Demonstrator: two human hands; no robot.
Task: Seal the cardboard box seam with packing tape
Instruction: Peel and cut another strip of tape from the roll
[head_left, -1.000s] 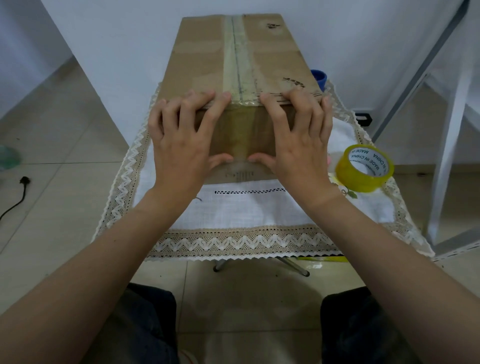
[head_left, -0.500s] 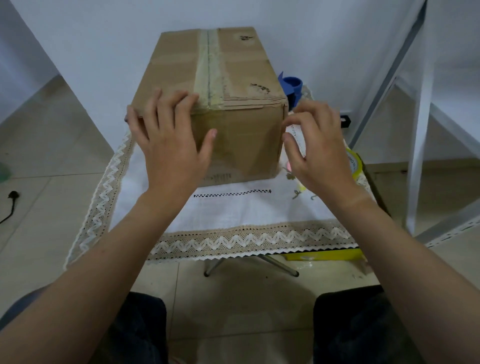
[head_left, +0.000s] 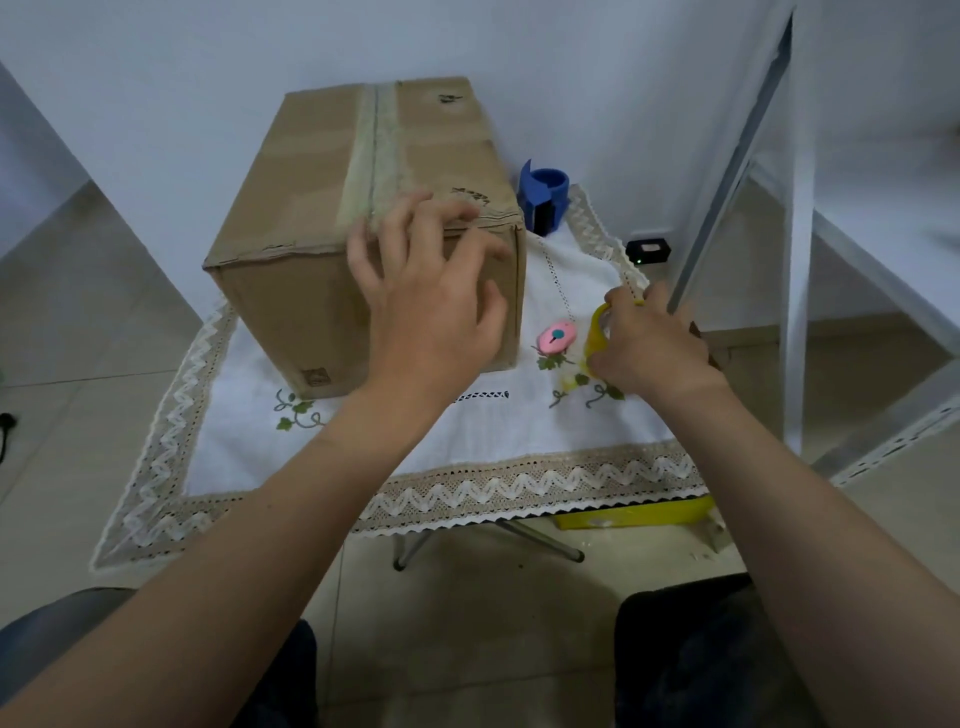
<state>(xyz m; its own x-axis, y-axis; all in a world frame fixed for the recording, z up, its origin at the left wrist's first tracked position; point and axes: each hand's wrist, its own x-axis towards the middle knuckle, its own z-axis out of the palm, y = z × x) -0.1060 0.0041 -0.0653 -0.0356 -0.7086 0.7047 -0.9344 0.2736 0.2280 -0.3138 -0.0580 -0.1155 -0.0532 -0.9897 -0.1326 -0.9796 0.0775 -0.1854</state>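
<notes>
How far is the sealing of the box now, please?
Done: a tape strip already runs along the top seam of the cardboard box. In hand: the left hand rests at its front edge; the right hand closes on the yellow tape roll. Left: probably more taping; cannot tell where.

Left hand (head_left: 431, 306) sits at the centre of the frame, palm down, fingers spread and slightly blurred, its bare forearm running up from the lower left corner. Right hand (head_left: 649, 343) is over at centre right, knuckles up, fingers curled closed around something yellow, forearm stretching in from the lower right. Both knees show dark along the bottom edge.
</notes>
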